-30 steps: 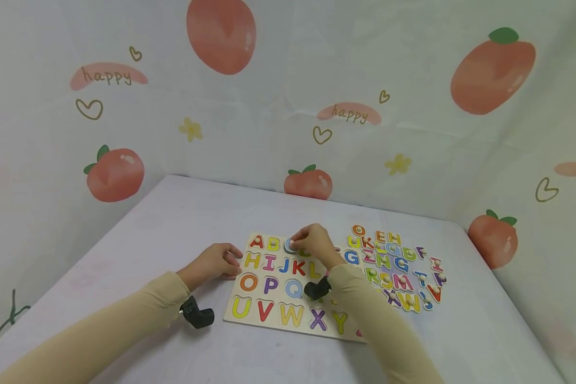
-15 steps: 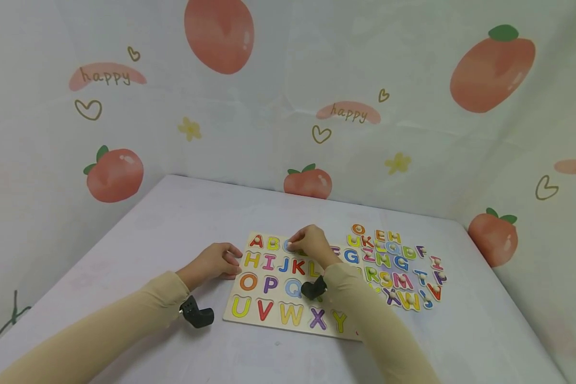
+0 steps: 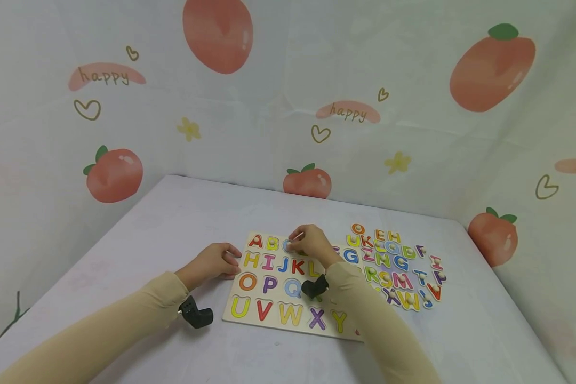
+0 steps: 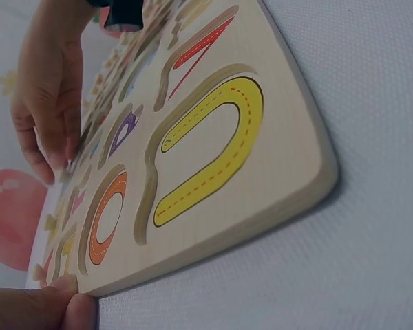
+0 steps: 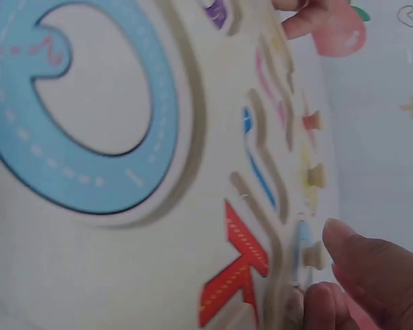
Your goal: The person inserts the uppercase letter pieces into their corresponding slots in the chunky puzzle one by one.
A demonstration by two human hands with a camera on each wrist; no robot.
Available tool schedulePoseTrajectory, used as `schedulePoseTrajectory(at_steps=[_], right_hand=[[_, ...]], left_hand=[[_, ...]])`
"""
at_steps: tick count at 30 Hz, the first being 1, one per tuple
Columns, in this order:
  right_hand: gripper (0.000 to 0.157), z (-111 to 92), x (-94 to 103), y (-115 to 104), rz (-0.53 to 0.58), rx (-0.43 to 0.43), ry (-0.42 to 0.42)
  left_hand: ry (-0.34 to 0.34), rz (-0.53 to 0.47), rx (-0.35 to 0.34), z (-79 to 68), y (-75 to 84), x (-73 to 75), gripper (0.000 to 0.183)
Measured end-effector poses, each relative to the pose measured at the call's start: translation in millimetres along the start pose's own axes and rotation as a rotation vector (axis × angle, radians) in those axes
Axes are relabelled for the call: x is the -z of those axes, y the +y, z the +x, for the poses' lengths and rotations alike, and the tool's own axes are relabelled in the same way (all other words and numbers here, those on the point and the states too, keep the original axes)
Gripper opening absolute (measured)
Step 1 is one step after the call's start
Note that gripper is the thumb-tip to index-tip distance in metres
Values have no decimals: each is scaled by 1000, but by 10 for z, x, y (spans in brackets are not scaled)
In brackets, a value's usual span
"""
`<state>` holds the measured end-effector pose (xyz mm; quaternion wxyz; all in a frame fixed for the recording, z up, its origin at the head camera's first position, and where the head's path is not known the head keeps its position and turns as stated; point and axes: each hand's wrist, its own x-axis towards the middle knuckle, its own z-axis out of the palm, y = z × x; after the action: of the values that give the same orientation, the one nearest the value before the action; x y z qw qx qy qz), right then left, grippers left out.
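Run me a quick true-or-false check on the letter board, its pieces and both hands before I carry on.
1. The left hand is at the left edge of the puzzle board. True.
2. In the head view, the loose letter pieces lie left of the board. False: they lie on its right.
3. The right hand is at the light blue C piece. True.
4. The U slot holds a knobbed piece. False: no piece sits in it.
5. The A piece and B piece are in the top row. True.
6. The P slot is red. False: it is purple.
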<state>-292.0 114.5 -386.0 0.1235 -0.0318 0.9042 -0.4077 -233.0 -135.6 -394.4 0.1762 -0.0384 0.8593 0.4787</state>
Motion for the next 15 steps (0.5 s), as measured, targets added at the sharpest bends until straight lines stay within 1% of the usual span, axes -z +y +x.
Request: schedulePoseTrajectory(at_steps=[4, 8, 11, 15], right_hand=[[26, -47, 109, 0, 2, 19, 5], [29, -131, 289, 48, 22, 60, 28], [31, -221, 458, 126, 56, 103, 45], [36, -335, 698, 281, 90, 133, 70]], left_hand=[[9, 1, 2, -6, -2, 9, 39], [9, 4, 11, 5, -5, 2, 39], [12, 7, 16, 9, 0, -5, 39], [16, 15, 18, -6, 11, 3, 39]])
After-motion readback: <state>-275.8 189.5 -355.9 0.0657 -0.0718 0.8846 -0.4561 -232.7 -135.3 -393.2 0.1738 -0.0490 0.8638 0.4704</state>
